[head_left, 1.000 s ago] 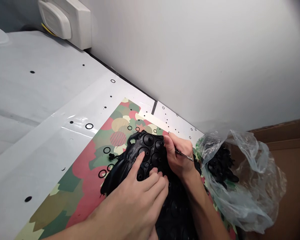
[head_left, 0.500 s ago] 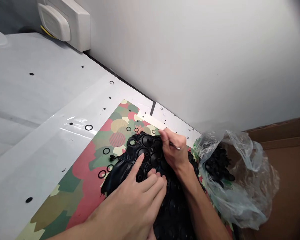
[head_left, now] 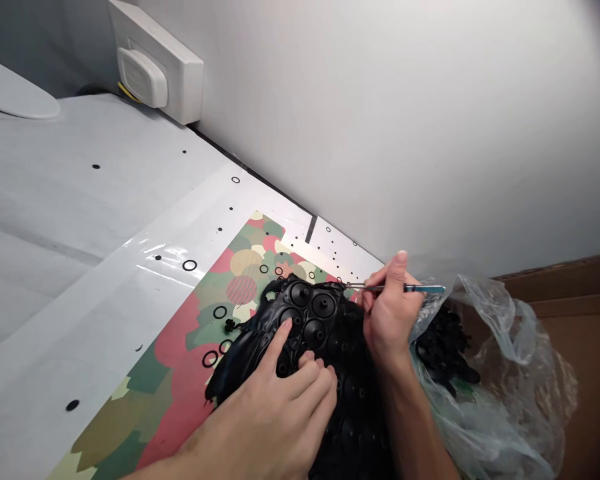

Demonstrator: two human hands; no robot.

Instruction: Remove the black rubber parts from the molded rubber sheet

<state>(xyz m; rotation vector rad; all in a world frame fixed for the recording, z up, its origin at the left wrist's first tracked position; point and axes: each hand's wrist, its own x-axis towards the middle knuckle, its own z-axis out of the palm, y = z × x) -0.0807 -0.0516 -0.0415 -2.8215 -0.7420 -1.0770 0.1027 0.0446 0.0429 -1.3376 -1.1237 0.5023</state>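
A black moulded rubber sheet [head_left: 353,387], with several round, disc-like parts set in it, lies on a patterned board. My left hand [head_left: 290,393] holds it down, its index fingertip pressing on one disc and the other fingers curled against the rubber; the thumb is hidden. My right hand [head_left: 393,310] is closed around metal tweezers [head_left: 425,289] with a bluish end. Their tips point left and reach the sheet's top right edge, where a small black ring may be at the tips; I cannot tell whether they grip it.
Black rings [head_left: 190,265] and small black dots are scattered over the white table covering [head_left: 105,220] and the camouflage-coloured board [head_left: 180,360]. At the right, a clear plastic bag [head_left: 510,400] holds black rubber pieces, beside a cardboard box [head_left: 585,320]. A white wall with a socket [head_left: 185,83] stands behind.
My right hand has moved right, off the top discs, and turned so that the tweezers show lengthwise. My left hand stays on the same disc. The camera view has shifted slightly.
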